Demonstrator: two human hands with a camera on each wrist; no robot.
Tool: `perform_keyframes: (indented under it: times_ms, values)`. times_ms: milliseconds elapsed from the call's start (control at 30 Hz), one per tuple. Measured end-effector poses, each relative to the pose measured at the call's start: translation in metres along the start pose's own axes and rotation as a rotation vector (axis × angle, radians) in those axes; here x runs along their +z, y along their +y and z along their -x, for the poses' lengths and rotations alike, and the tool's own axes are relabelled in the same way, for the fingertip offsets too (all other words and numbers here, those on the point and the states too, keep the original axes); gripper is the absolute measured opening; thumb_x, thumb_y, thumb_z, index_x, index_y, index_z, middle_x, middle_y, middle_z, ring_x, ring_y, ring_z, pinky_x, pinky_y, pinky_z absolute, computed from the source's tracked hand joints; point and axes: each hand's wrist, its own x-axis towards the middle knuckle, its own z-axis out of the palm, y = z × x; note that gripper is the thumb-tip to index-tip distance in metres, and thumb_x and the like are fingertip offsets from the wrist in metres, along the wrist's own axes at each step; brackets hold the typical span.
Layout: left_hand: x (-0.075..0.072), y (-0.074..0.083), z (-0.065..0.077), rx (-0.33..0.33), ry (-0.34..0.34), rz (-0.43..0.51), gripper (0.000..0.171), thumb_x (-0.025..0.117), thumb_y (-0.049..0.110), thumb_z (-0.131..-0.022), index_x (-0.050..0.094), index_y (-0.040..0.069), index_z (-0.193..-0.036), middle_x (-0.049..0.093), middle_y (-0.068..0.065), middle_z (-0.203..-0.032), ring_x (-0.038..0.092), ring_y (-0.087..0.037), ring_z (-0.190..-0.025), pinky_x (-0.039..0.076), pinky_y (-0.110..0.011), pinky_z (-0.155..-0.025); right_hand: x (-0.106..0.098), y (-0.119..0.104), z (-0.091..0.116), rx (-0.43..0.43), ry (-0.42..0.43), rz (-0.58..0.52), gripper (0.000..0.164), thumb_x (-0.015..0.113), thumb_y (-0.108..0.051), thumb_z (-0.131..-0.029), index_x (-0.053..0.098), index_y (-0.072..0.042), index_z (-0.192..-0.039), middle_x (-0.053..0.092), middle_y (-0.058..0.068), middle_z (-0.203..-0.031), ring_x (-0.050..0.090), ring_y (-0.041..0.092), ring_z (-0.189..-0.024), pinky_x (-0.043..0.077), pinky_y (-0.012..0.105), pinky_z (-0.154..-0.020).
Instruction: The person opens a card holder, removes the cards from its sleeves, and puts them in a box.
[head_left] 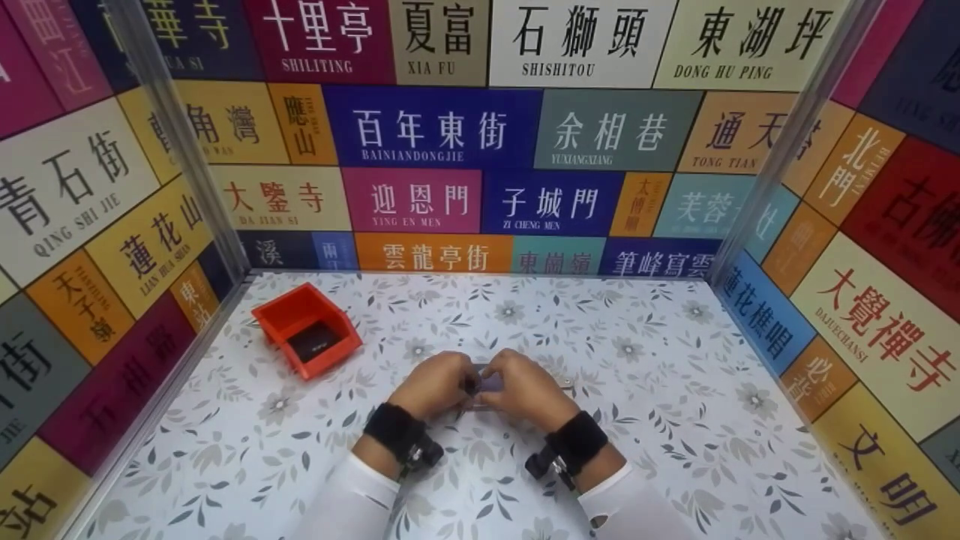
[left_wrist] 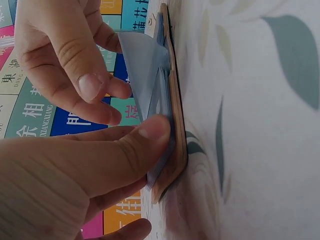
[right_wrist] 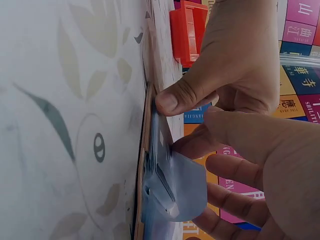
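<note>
Lying flat on the table, a card holder (left_wrist: 172, 105) has a brown backing and clear bluish plastic sleeves. One clear sleeve (right_wrist: 187, 187) stands lifted from the stack. My left hand (left_wrist: 95, 165) pinches the stack at one end, with its thumb (left_wrist: 155, 131) on top of the sleeves. Close by, my right hand (right_wrist: 250, 165) has loosely bent, spread fingers at the edge of the raised sleeve; its thumb is apart from the sleeve. In the head view both hands cover most of the holder (head_left: 491, 384), whose metal-studded end shows at the right.
At the back left stands an orange-red plastic bin (head_left: 334, 361), with something dark on its bottom. A leaf-patterned white table (head_left: 675, 465) spreads around the hands. Panels with large printed characters (head_left: 435, 127) enclose the back and both sides.
</note>
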Motion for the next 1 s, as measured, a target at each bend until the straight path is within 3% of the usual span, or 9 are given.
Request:
perform_keyframes:
  times_ms: [200, 433, 633, 833, 1000]
  values:
    - [-0.001, 0.001, 0.001, -0.005, 0.004, 0.012, 0.022, 0.087, -0.004, -0.081, 0.089, 0.011, -0.096, 0.085, -0.009, -0.095, 0.064, -0.014, -0.075, 0.055, -0.034, -0.074, 0.003, 0.000, -0.001, 0.019, 0.003, 0.010, 0.046, 0.104, -0.035, -0.081, 0.086, -0.010, -0.114, 0.077, 0.007, -0.117, 0.074, 0.029, -0.107, 0.062, 0.049, -0.100]
    - [0.000, 0.000, 0.002, -0.027, -0.001, 0.020, 0.027, 0.092, -0.003, -0.076, 0.088, 0.010, -0.099, 0.084, -0.008, -0.097, 0.069, -0.019, -0.081, 0.060, -0.039, -0.081, 0.003, 0.001, 0.001, 0.047, 0.011, 0.056, 0.034, 0.092, -0.013, -0.083, 0.085, -0.008, -0.115, 0.078, 0.010, -0.117, 0.075, 0.032, -0.109, 0.062, 0.050, -0.103]
    - [-0.001, 0.002, 0.002, -0.064, -0.018, 0.009, 0.031, 0.095, -0.001, -0.075, 0.087, 0.012, -0.102, 0.084, -0.005, -0.097, 0.070, -0.019, -0.086, 0.061, -0.041, -0.088, -0.001, 0.004, -0.002, 0.139, 0.048, 0.041, 0.028, 0.082, -0.009, -0.089, 0.083, -0.009, -0.117, 0.082, 0.007, -0.111, 0.072, 0.024, -0.096, 0.062, 0.047, -0.092]
    - [-0.001, 0.003, 0.003, -0.094, -0.024, -0.001, 0.032, 0.098, 0.003, -0.075, 0.087, 0.010, -0.104, 0.084, -0.005, -0.099, 0.071, -0.020, -0.089, 0.062, -0.043, -0.091, -0.006, 0.013, -0.005, 0.185, 0.125, 0.033, 0.044, 0.077, 0.003, -0.091, 0.075, -0.003, -0.135, 0.078, 0.009, -0.097, 0.069, 0.021, -0.084, 0.062, 0.044, -0.081]
    - [-0.002, 0.004, 0.003, -0.108, -0.030, -0.002, 0.033, 0.098, 0.004, -0.076, 0.087, 0.010, -0.107, 0.084, -0.006, -0.102, 0.072, -0.021, -0.091, 0.061, -0.044, -0.091, -0.010, 0.023, -0.004, 0.210, 0.156, 0.041, 0.057, 0.076, 0.008, -0.086, 0.070, 0.001, -0.142, 0.071, 0.007, -0.083, 0.065, 0.022, -0.076, 0.061, 0.044, -0.078]
